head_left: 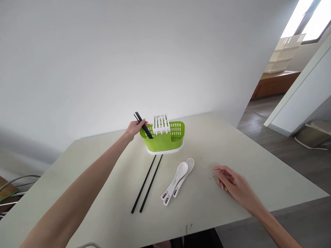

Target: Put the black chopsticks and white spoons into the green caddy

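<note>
My left hand (pixel 134 127) is closed around a bundle of black chopsticks (pixel 146 130). Their lower ends are inside the left compartment of a green slotted cutlery basket (pixel 161 145), their upper ends lean left. A white slotted rack (pixel 161 124) sits at the basket's middle, and a white base (pixel 165 151) lies under it. Two more black chopsticks (pixel 148 184) lie side by side in front of the basket. Several white spoons (pixel 181 171) with printed handles overlap to their right. My right hand (pixel 230 182) rests at the table's right, fingers loosely bent and apart, holding nothing.
The pale table (pixel 219 137) stands against a white wall (pixel 124 62). Its right edge slants toward the grey floor (pixel 261 127). At the far left are metal rods (pixel 19 193) beside the table. A brown-grey container (pixel 314 134) stands on the floor at right.
</note>
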`<state>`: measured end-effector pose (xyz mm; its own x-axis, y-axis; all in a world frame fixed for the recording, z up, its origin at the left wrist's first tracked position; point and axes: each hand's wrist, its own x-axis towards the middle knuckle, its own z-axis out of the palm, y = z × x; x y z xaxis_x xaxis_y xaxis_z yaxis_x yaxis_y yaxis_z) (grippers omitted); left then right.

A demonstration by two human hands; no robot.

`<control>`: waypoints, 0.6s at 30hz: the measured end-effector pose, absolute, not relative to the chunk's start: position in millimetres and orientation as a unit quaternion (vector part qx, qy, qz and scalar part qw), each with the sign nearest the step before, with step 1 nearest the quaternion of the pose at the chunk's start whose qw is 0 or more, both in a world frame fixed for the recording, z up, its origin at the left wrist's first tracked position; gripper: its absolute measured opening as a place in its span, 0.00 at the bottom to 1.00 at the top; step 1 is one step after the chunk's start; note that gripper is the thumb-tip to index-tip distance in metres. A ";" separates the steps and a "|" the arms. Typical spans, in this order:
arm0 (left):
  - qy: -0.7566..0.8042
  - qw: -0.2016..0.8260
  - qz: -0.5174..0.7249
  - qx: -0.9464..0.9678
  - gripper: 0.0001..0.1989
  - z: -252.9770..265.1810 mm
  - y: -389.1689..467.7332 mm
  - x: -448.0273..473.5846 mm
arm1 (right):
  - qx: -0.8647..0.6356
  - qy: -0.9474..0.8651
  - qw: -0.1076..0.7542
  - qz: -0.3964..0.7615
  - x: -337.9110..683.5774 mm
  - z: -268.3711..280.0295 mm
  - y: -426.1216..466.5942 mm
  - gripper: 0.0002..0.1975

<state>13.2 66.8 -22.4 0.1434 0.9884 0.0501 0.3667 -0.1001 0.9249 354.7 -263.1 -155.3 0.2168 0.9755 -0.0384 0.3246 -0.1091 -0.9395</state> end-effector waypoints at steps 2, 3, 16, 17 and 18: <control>0.536 0.415 0.374 0.633 0.32 -23.7 67.6 10.2 | -0.646 -0.503 0.437 0.372 355.2 -157.1 -263.2 0.26; 0.538 0.418 0.370 0.632 0.33 -24.1 67.7 8.5 | -0.645 -0.504 0.436 0.373 355.5 -158.1 -263.2 0.26; 0.599 0.241 0.452 0.616 0.30 -32.3 -0.6 -28.7 | -0.646 -0.511 0.442 0.355 355.9 -160.0 -261.3 0.25; 0.609 0.214 0.421 0.638 0.30 -37.6 -13.9 -33.7 | -0.646 -0.512 0.445 0.351 355.6 -159.4 -261.2 0.25; 0.613 0.198 0.368 0.671 0.29 -43.6 -28.3 -38.1 | -0.646 -0.512 0.448 0.346 355.5 -159.0 -261.0 0.25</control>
